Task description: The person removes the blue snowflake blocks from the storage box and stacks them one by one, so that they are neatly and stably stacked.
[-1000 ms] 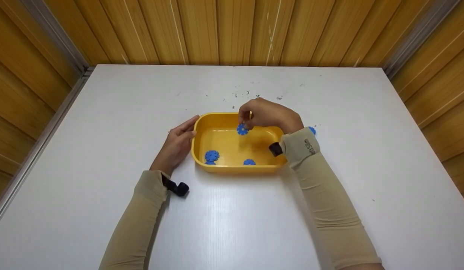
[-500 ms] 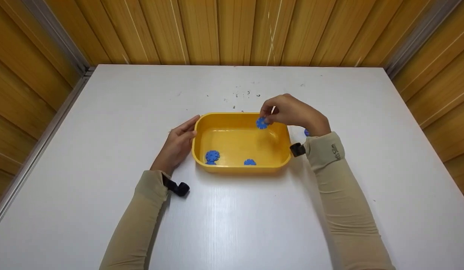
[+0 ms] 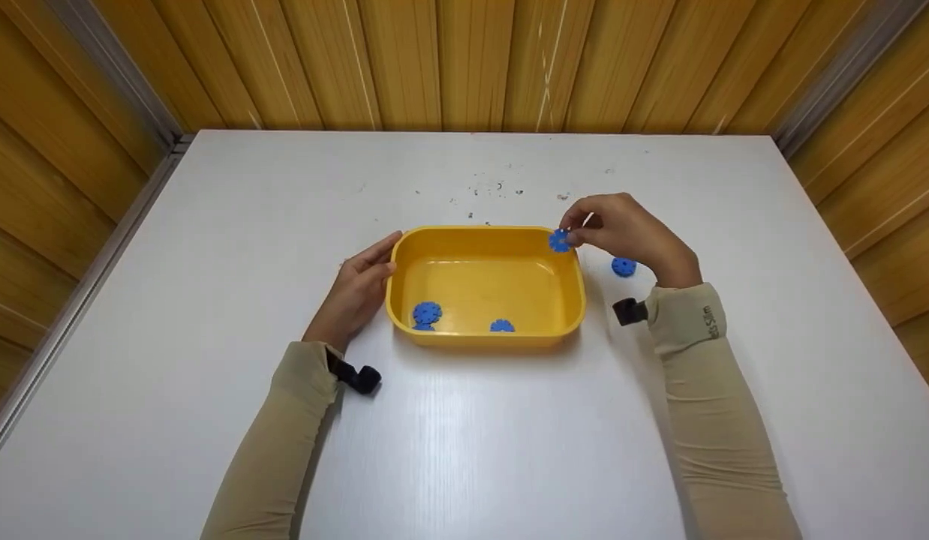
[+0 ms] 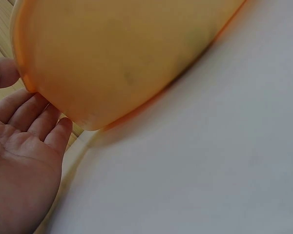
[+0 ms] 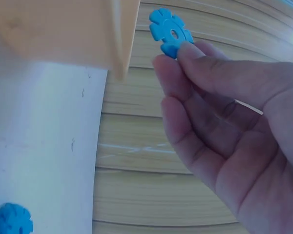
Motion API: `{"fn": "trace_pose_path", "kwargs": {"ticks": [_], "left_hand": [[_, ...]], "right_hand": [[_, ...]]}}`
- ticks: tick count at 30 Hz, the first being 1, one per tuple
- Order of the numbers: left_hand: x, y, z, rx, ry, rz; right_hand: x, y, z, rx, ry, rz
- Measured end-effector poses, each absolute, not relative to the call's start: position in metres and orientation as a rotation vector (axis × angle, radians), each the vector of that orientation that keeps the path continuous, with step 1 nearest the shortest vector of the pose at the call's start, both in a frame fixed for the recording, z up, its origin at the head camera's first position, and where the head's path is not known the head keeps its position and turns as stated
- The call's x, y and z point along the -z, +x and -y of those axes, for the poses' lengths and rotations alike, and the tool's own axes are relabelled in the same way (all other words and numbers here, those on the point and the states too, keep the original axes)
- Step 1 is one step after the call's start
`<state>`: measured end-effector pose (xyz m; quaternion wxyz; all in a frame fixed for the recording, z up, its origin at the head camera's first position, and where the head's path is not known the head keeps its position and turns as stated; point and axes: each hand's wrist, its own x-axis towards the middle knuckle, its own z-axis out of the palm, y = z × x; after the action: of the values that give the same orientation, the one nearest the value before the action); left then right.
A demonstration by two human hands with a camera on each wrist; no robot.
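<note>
Blue discs [image 3: 422,311] inside the yellow tub [image 3: 487,286]; head view only.

White table [image 3: 464,480], faint grain on near side, small dark marks [image 3: 500,186] toward far edge. Far wall [image 3: 404,67] in yellow-brown wood-look panels, thin pale streaks. Left wall [image 3: 44,172], right wall [image 3: 885,165] panelled alike. Grey metal strips [image 3: 108,64] in both far corners. Soft glare on near tabletop.

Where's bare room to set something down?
White tabletop in front of the yellow rectangular plastic tub, between the beige fabric sleeves; the tub's middle too. Crowded: right of the tub, by the right hand and a round blue notched plastic disc.
</note>
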<state>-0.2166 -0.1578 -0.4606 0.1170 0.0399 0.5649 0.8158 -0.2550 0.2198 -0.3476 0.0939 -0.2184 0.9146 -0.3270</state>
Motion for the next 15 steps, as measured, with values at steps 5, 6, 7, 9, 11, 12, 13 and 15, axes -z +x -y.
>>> {"fn": "trace_pose_path", "kwargs": {"ticks": [5,6,7,9,11,12,13,15], "left_hand": [[0.461,-0.217,0.158,-2.389,0.106,-1.656],[0.461,-0.217,0.158,-2.391,0.104,-1.655],[0.461,-0.217,0.158,-2.385,0.110,-1.662],[0.461,-0.217,0.158,-2.374,0.119,-1.674],[0.461,-0.217,0.158,-2.370,0.120,-1.681],[0.461,-0.217,0.158,-2.369,0.122,-1.684],[0.461,-0.217,0.158,-2.368,0.122,-1.684],[0.462,-0.217,0.158,-2.373,0.127,-1.678]], "right_hand": [[0.352,-0.252,-0.234,0.972,-0.602,-2.767],[0.353,-0.251,-0.237,0.971,-0.586,-2.778],[0.353,-0.251,-0.240,0.970,-0.571,-2.787],[0.355,-0.250,-0.245,0.968,-0.522,-2.796],[0.358,-0.249,-0.249,0.958,-0.474,-2.792],[0.359,-0.249,-0.251,0.949,-0.450,-2.788],[0.360,-0.249,-0.252,0.943,-0.432,-2.783],[0.363,-0.249,-0.256,0.936,-0.401,-2.773]]}}
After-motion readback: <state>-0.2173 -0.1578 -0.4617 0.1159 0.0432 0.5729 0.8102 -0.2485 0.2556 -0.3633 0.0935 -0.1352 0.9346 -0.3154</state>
